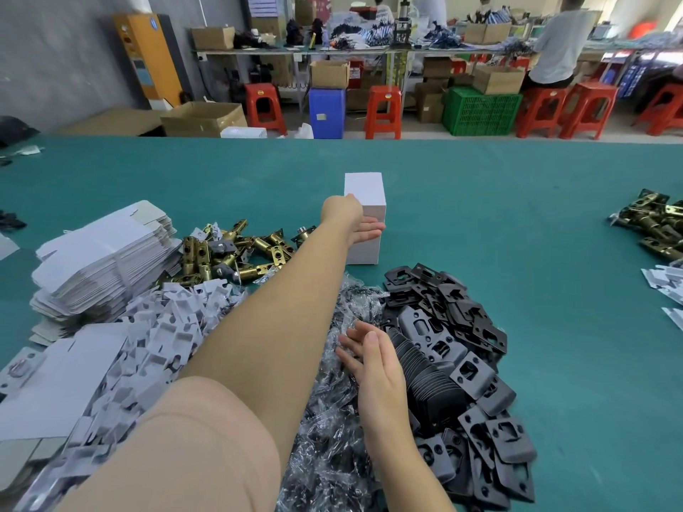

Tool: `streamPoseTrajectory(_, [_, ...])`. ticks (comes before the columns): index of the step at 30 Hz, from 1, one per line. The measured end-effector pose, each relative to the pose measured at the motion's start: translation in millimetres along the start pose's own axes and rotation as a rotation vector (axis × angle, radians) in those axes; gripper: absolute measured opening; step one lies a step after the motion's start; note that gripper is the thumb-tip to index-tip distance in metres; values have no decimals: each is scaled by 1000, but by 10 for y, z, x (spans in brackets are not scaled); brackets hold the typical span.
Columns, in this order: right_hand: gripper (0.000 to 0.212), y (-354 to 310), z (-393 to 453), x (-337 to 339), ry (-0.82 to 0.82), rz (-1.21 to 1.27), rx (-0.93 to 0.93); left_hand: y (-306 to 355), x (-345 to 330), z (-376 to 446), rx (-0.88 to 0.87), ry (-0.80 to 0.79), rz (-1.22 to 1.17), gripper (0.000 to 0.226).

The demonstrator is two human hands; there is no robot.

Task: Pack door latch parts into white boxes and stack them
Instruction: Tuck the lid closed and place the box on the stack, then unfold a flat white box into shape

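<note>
A stack of white boxes [366,194] stands upright on the green table, just beyond the parts piles. My left arm reaches far forward, and my left hand [356,221] lies against the stack's near face with straight fingers across it; the thumb is hidden. My right hand [373,360] hovers with relaxed, spread fingers over a heap of clear plastic bags [329,412] and holds nothing. Brass door latches [229,253] lie in a pile to the left of the stack. Black strike plates [454,364] are heaped to the right of my right hand.
Flat unfolded white box blanks [103,260] are stacked at the left, with white card inserts [159,334] spilled in front of them. More brass latches [654,223] and inserts [669,286] lie at the right edge. Stools, crates and seated people are beyond the table.
</note>
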State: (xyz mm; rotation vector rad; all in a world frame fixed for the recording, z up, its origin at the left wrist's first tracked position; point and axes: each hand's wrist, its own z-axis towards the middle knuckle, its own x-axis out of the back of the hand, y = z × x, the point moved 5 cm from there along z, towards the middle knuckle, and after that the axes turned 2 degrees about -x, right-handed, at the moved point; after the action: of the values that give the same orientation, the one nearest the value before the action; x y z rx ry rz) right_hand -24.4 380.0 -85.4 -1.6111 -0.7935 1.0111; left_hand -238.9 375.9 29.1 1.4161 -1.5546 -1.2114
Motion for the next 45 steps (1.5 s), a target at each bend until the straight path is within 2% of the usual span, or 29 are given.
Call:
streamPoseTrajectory(5, [28, 2, 4, 8, -6, -14, 14, -17, 62, -26, 4, -1, 46, 46])
streamPoseTrajectory(8, [29, 3, 5, 18, -16, -25, 21, -75, 236, -123, -42, 97, 203, 36])
streamPoseTrajectory(10, [30, 5, 7, 13, -22, -31, 24, -161, 386, -293, -144, 144, 356, 39])
streamPoseTrajectory(13, [30, 9, 12, 16, -17, -34, 24, -421, 593, -810, -414, 129, 736, 47])
streamPoseTrajectory(15, [29, 11, 13, 14, -16, -37, 27, -698, 767, -1238, -524, 107, 967, 37])
streamPoseTrajectory(18, [27, -7, 0, -3, -22, -56, 29, -1066, 1041, -1837, -610, 27, 1274, 6])
streamPoseTrajectory(20, [27, -22, -20, -4, -31, -65, 28, -1219, 1239, -2093, -644, -32, 1354, 24])
streamPoseTrajectory(23, [26, -33, -28, 9, -67, -74, 16, -1152, 1615, -2271, -593, 83, 1242, 20])
streamPoseTrajectory(26, [29, -44, -48, 22, -97, -80, 26, -929, 2117, -2315, -605, 343, 1090, 13])
streamPoseTrajectory(28, [23, -41, -72, 25, -115, -104, 51, -787, 2526, -2238, -584, 519, 1135, 13])
streamPoseTrajectory(30, [21, -44, -102, 19, -133, -151, 87, -693, 2940, -2088, -461, 641, 1265, 18])
streamPoseTrajectory(32, [20, -46, -127, 12, -135, -180, 99, -702, 3261, -1915, -248, 654, 1414, 27])
streamPoseTrajectory(34, [20, -61, -153, 6, -134, -180, 100, -759, 3429, -1780, -111, 602, 1530, 35])
streamPoseTrajectory(38, [21, -77, -163, 17, -135, -179, 102, -762, 3515, -1601, -76, 576, 1602, 34])
streamPoseTrajectory(45, [19, -61, -163, 13, -131, -223, 104, -720, 3600, -1484, -2, 518, 1591, 26])
